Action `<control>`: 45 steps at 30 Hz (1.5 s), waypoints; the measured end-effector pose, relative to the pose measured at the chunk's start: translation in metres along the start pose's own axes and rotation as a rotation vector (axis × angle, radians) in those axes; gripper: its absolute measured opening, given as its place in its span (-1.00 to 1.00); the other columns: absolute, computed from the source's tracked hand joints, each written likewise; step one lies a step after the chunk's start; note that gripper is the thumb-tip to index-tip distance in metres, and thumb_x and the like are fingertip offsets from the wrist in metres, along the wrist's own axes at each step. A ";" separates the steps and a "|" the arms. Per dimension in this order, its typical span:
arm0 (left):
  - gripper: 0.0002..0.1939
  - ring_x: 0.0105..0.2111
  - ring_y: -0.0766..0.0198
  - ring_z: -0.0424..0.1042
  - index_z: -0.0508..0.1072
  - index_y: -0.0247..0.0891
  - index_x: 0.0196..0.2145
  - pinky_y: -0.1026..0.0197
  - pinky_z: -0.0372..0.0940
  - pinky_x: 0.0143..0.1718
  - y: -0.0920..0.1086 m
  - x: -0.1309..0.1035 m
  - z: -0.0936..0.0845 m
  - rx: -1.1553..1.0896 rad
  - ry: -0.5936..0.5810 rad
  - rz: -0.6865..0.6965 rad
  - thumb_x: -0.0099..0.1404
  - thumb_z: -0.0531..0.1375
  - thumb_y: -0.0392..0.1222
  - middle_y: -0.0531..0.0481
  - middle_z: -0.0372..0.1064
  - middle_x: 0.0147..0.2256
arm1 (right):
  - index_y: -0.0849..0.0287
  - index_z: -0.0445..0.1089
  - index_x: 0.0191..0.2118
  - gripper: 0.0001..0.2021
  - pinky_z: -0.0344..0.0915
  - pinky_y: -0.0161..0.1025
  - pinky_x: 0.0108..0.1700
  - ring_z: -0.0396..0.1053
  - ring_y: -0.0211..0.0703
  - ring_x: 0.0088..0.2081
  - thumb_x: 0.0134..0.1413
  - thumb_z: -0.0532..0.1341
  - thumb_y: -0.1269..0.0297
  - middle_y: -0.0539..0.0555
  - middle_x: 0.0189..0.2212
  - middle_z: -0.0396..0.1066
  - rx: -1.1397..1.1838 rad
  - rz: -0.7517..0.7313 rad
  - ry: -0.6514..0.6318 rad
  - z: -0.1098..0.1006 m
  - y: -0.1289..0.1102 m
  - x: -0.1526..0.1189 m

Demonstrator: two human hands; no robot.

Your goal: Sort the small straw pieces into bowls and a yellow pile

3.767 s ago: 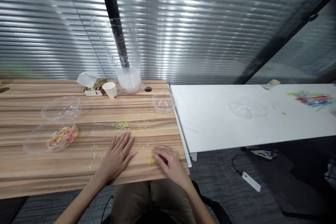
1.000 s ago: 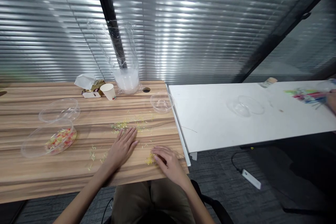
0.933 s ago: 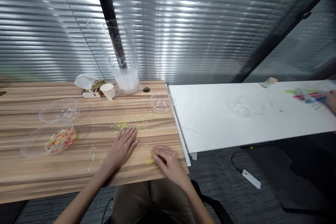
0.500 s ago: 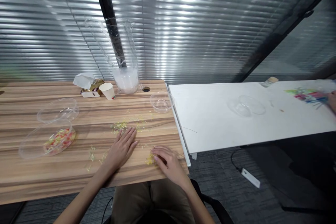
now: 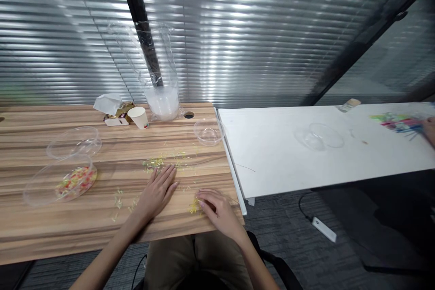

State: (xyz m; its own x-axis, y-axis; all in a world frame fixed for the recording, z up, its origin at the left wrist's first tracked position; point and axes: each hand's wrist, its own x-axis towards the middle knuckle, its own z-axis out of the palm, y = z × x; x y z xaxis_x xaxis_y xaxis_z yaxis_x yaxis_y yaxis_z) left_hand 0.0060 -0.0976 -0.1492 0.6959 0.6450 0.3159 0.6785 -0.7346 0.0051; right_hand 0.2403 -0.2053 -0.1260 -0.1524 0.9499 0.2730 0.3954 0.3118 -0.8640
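Note:
My left hand (image 5: 159,194) lies flat on the wood-grain table, fingers stretched out. Just beyond its fingertips is a scattered pile of small yellow-green bits (image 5: 154,162), too small to name. My right hand (image 5: 216,208) rests near the table's right edge with curled fingers and thumb drawn toward each other. At its fingertips sits a small heap of yellow bits (image 5: 193,207). Whatever those fingers hold, if anything, is too small to make out. More pale bits (image 5: 118,200) lie left of my left forearm.
Clear plastic bowls stand at left, one holding red, yellow and green bits (image 5: 76,182). Another clear bowl (image 5: 209,135) is near the table seam. A paper cup (image 5: 138,118), tissue pack (image 5: 117,113) and bagged bowls (image 5: 164,103) stand behind. A co-worker's hand (image 5: 430,129) is far right.

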 end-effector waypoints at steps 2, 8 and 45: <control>-0.48 0.24 0.07 0.10 0.19 -0.35 0.22 -0.14 -0.13 0.27 0.000 0.000 0.000 0.003 0.001 -0.010 0.48 -0.20 -0.03 -0.20 0.15 0.20 | 0.09 0.44 -0.04 -0.78 0.27 -0.09 0.10 0.36 -0.12 0.02 0.29 0.10 0.33 0.07 -0.10 0.48 -0.007 0.000 0.005 0.000 0.000 0.000; -0.48 0.23 0.05 0.10 0.21 -0.35 0.20 -0.17 -0.09 0.25 0.001 -0.001 0.000 0.007 0.010 -0.036 0.48 -0.21 -0.02 -0.21 0.17 0.20 | 0.09 0.44 -0.05 -0.78 0.27 -0.07 0.10 0.36 -0.10 0.01 0.28 0.10 0.33 0.07 -0.10 0.48 -0.012 -0.006 0.011 0.001 0.000 0.000; -0.54 0.17 0.08 0.22 0.29 -0.35 0.14 -0.13 -0.02 0.25 0.002 -0.003 0.000 -0.017 0.056 -0.016 0.47 -0.17 -0.10 -0.21 0.26 0.14 | 0.09 0.44 -0.05 -0.78 0.28 -0.07 0.09 0.35 -0.08 0.01 0.28 0.10 0.32 0.08 -0.10 0.47 0.007 0.000 0.009 0.001 -0.001 0.000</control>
State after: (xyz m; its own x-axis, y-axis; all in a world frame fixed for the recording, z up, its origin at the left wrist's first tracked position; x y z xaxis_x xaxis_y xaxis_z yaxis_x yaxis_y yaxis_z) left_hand 0.0052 -0.1014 -0.1504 0.6703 0.6442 0.3685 0.6850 -0.7281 0.0268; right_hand 0.2391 -0.2060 -0.1255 -0.1448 0.9499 0.2770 0.3889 0.3120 -0.8668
